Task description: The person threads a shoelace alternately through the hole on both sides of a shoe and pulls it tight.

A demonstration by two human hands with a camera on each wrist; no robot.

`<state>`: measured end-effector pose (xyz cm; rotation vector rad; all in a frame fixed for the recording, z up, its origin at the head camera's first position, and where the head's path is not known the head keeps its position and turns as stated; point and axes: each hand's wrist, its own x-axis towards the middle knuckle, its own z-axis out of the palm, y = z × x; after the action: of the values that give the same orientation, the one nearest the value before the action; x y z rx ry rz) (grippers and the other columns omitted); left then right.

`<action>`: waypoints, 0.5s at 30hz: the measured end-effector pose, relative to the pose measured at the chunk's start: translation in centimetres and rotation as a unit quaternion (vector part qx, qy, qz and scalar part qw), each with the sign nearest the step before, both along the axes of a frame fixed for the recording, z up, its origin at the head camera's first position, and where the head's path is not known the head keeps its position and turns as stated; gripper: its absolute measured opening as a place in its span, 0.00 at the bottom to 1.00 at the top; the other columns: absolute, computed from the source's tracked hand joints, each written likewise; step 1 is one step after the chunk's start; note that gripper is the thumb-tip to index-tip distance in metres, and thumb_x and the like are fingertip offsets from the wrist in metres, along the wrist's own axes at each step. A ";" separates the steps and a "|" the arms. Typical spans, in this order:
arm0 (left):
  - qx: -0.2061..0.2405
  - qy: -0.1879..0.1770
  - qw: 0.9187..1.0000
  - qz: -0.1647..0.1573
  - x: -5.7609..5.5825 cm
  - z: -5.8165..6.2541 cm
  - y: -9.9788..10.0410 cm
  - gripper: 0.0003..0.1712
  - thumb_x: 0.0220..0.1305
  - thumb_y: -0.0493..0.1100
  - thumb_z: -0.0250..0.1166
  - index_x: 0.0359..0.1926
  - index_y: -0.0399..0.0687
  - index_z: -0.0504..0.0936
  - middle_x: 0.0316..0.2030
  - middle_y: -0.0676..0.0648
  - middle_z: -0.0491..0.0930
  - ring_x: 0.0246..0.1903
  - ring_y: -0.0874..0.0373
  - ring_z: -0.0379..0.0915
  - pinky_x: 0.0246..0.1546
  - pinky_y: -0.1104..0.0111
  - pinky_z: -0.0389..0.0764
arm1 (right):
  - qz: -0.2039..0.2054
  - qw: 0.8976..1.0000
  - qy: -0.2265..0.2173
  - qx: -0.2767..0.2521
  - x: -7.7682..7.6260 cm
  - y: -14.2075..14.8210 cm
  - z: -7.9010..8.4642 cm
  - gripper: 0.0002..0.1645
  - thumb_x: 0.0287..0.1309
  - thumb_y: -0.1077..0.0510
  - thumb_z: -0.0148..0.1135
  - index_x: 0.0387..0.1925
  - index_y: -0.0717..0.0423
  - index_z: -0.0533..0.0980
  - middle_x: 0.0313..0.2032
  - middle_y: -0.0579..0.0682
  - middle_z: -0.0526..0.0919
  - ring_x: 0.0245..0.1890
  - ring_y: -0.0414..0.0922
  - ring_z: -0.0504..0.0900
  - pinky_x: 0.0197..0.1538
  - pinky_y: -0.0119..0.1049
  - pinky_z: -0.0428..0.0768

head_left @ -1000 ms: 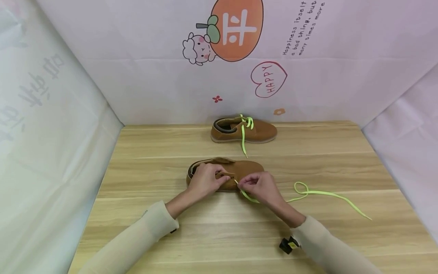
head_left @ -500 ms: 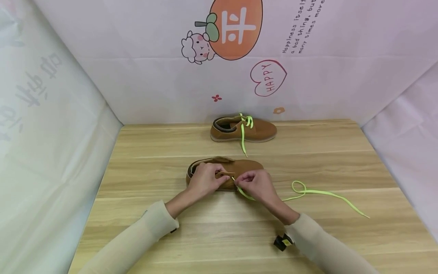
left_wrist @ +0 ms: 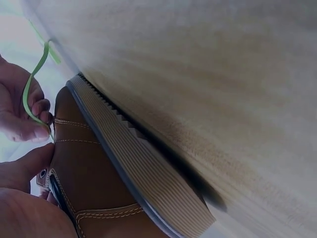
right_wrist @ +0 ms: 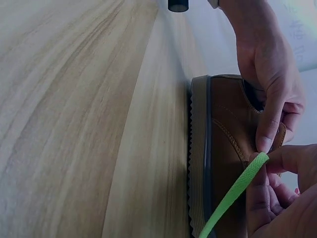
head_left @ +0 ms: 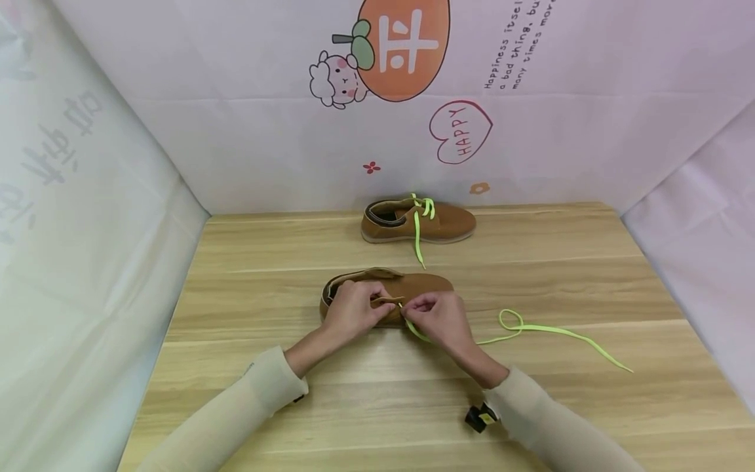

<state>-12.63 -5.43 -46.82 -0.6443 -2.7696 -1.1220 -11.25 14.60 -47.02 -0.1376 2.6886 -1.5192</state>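
Note:
A brown leather shoe (head_left: 427, 283) lies on the table, toe to the right. My left hand (head_left: 354, 307) pinches its near eyelet flap (right_wrist: 281, 135) between thumb and fingers. At that flap, my right hand (head_left: 439, 318) pinches a neon-green shoelace (head_left: 566, 330) close to its end. The lace tip meets the flap by an eyelet; the fingers hide how far it goes in. From the right hand the lace runs down, then right across the table through a small loop. In the left wrist view one bare metal eyelet (left_wrist: 43, 173) shows beside the left thumb.
Behind, near the back wall, stands a second brown shoe (head_left: 454, 224) with a green lace (head_left: 418, 239) threaded through it, one end hanging onto the wooden table (head_left: 265, 262). White printed cloth (head_left: 265, 151) walls the back and sides. A small black camera (head_left: 479, 417) sits at the right wrist.
My right hand has moved slightly left, bringing the lace tip from beside the flap up against its eyelet. The loose lace on the table has slid a little left. My left hand stays put.

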 end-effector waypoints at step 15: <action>-0.001 0.051 0.999 -0.015 0.4 -0.4 -0.2 0.06 0.58 0.37 0.80 0.32 0.51 0.91 0.30 0.54 0.91 0.22 0.71 0.71 0.25 0.75 0.73 | -0.002 0.995 0.103 0.013 0.1 -0.5 -0.9 0.06 0.51 0.67 0.79 0.27 0.61 0.85 0.24 0.51 0.88 0.21 0.40 0.84 0.27 0.27 0.81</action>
<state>-12.26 -5.60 -47.20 -0.7252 -2.6859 -1.0600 -11.15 14.05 -47.96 -0.3048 2.8651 -1.5489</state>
